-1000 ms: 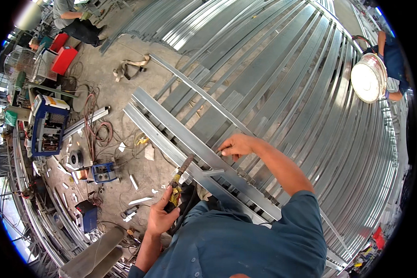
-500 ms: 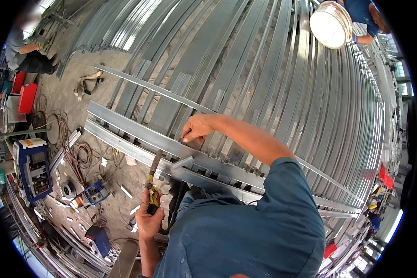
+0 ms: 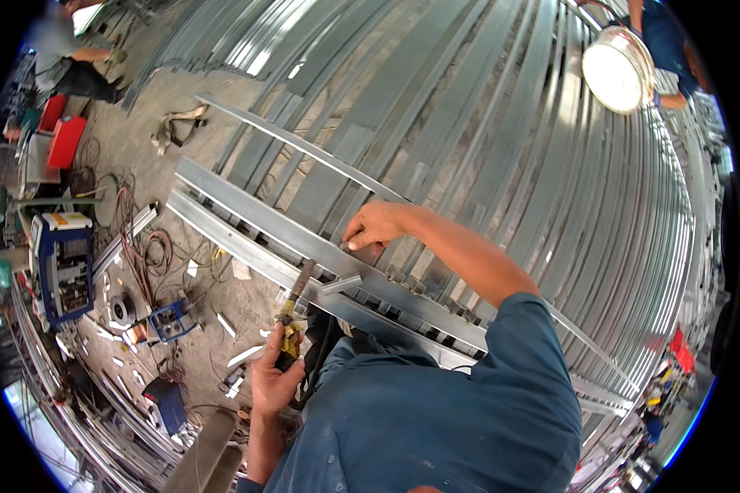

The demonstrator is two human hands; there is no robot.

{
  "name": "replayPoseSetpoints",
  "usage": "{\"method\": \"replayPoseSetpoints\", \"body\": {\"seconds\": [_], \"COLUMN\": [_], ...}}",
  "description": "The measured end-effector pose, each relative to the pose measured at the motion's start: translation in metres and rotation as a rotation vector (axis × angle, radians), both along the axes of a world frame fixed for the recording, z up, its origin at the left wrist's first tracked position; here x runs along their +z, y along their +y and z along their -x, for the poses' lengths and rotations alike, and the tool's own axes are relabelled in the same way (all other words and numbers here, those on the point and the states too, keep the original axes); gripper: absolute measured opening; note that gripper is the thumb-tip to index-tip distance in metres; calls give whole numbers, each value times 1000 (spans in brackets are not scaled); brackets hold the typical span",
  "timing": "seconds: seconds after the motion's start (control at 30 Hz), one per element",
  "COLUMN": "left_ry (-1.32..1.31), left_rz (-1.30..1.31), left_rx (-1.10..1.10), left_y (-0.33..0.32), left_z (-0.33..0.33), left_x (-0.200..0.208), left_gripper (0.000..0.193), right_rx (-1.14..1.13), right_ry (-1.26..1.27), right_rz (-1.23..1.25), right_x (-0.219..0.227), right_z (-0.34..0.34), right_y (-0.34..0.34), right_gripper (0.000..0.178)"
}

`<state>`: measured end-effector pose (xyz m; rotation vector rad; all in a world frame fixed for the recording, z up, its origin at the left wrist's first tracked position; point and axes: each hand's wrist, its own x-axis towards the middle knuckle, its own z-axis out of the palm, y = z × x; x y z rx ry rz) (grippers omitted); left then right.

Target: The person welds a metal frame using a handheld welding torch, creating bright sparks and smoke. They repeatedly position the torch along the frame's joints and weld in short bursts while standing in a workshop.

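- Yellow handheld tool [image 3: 288, 315]: wrapped by the left grip [image 3: 278, 374], dark barrel pointing away from the body; forearm rises from the lower edge.
- Right grip [image 3: 372, 224]: palm down, fingers curled at the edge of the far metal rail [image 3: 259, 212]; whether a small part is pinched, cannot tell. Forearm slants in from the right.
- Labelling: yellow patch on the blue-framed machine [image 3: 64, 267], left of the left grip; print too small to read.
- Clearance: open concrete floor [image 3: 140, 174] beyond the rail's end, left of the right grip; short metal offcut [image 3: 341, 284] between both grips.
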<state>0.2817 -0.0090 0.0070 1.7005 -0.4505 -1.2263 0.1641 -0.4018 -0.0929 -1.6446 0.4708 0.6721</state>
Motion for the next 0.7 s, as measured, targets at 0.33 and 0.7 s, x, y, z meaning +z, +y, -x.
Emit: {"method": "replayPoseSetpoints", "body": {"seconds": [0.33, 0.7], "left_ry": [-39, -207], "left_rz": [-13, -49], "left_rx": [-55, -180], "left_y": [-7, -33], "left_z": [16, 13], "left_x": [-24, -11], "left_gripper": [74, 72], "right_rx": [-35, -63], "right_ry": [131, 164], "right_rz": [-58, -87], "right_x": [11, 11], "right_z": [-10, -10], "right_y": [2, 2], "right_gripper": [40, 42]}}
